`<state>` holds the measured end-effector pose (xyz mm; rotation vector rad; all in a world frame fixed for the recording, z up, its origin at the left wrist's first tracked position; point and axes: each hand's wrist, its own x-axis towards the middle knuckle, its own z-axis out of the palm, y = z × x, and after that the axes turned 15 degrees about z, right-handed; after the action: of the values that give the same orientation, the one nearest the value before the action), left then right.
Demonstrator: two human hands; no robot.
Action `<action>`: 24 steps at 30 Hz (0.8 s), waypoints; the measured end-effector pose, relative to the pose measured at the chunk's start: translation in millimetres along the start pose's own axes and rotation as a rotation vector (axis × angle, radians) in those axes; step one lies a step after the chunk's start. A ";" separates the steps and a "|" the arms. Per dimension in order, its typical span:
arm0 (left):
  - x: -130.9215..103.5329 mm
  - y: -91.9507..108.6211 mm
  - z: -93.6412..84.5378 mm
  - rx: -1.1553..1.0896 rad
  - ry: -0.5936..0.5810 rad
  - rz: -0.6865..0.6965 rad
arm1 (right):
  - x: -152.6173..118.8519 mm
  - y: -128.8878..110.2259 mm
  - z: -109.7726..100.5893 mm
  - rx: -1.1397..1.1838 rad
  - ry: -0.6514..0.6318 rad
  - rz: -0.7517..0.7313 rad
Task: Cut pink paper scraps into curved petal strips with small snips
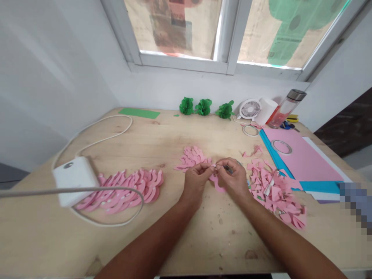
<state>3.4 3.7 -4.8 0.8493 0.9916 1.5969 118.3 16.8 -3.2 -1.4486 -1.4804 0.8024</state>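
Observation:
My left hand (pixel 195 183) and my right hand (pixel 234 180) meet near the middle of the table, fingertips pinched together. Between them is a pink paper cutout (pixel 220 186), its curved lower part hanging below the fingers. A small dark thing shows at the right fingers; I cannot make out what it is. Just beyond the left hand lies a cluster of pink paper petals (pixel 192 156). Farther left spreads a pile of curved pink paper pieces (pixel 136 190). To the right of my right hand is a heap of pink paper scraps (pixel 279 190).
A white power strip (pixel 76 178) with a looping cable sits left. Three green paper ornaments (pixel 202 107), a small fan (pixel 250 109) and a bottle (pixel 286 110) line the wall. Coloured sheets (pixel 305 162) carry a tape ring (pixel 273 144). A green strip (pixel 139 112) lies back left.

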 end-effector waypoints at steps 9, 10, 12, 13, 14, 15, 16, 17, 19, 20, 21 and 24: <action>0.4 0.0 0.5 0.048 0.000 0.037 | -0.2 1.3 -3.5 -0.170 0.016 -0.063; 0.2 -0.4 0.3 0.048 -0.004 0.044 | -0.3 1.5 -3.5 -0.179 0.020 -0.063; -0.3 -0.9 -0.3 0.052 -0.012 0.054 | 0.0 2.0 -3.9 -0.188 0.038 -0.055; -0.5 -0.8 -0.6 0.054 -0.013 0.054 | 0.2 2.4 -4.3 -0.185 0.052 -0.048; -0.7 -0.5 -0.8 0.056 -0.013 0.049 | 0.5 2.8 -4.7 -0.177 0.069 -0.038; -0.7 -0.1 -1.0 0.056 -0.012 0.040 | 0.8 3.3 -5.3 -0.162 0.084 -0.025; -0.7 0.3 -1.2 0.054 -0.009 0.030 | 1.1 3.7 -6.0 -0.144 0.094 -0.011; -0.7 0.7 -1.2 0.050 -0.008 0.021 | 1.4 4.0 -6.6 -0.125 0.092 0.004; -0.5 1.2 -1.2 0.045 -0.018 0.010 | 1.6 4.4 -7.3 -0.092 0.064 0.032; -0.4 1.3 -1.2 0.044 -0.027 0.009 | 1.6 4.4 -7.4 -0.082 0.041 0.044; -0.3 1.3 -1.1 0.045 -0.036 0.011 | 1.5 4.2 -7.2 -0.076 0.018 0.051; -0.3 0.9 -0.8 0.041 -0.056 0.019 | 1.2 3.2 -5.9 -0.065 -0.043 0.043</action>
<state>2.3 3.2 -4.3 0.9288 0.9821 1.5649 125.1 17.5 -3.6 -1.5252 -1.5243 0.8229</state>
